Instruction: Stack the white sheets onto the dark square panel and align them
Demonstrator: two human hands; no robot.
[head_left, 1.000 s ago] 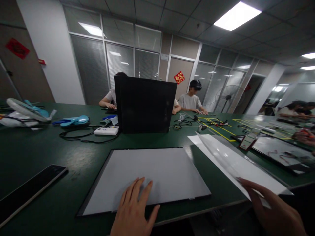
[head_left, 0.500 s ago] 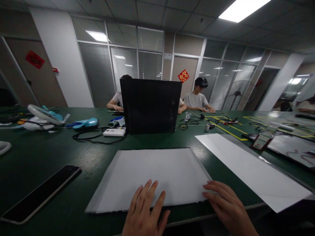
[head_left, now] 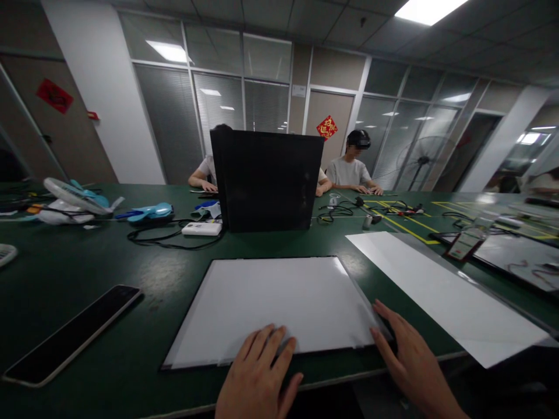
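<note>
At the far left of the green table (head_left: 65,267) we see a small desk fan (head_left: 72,198) lying flat, and nearer to us a dark phone (head_left: 72,334) face up, well apart from our hands. Past it lie a blue gadget (head_left: 146,213), a loop of black cable (head_left: 168,240) and a white power bank (head_left: 201,228); we can read no brand or writing on any of them. In the middle lies the white panel (head_left: 279,299) in its thin dark frame, flat, close to the near edge. Our left hand (head_left: 257,381) rests palm down on its near edge, fingers (head_left: 266,343) spread and holding nothing. Behind the panel a black upright board (head_left: 268,180) blocks our view of a seated person (head_left: 205,171); another person (head_left: 351,169) sits to its right under a red door ornament (head_left: 327,127) whose gold character is too small to read. Our right hand (head_left: 413,364) lies open at the panel's near right corner, fingertips touching the edge, gripping nothing. Right of it lies a long white sheet (head_left: 441,294), then a small label card (head_left: 463,247), unreadable, and yellow tape lines (head_left: 406,227)
</note>
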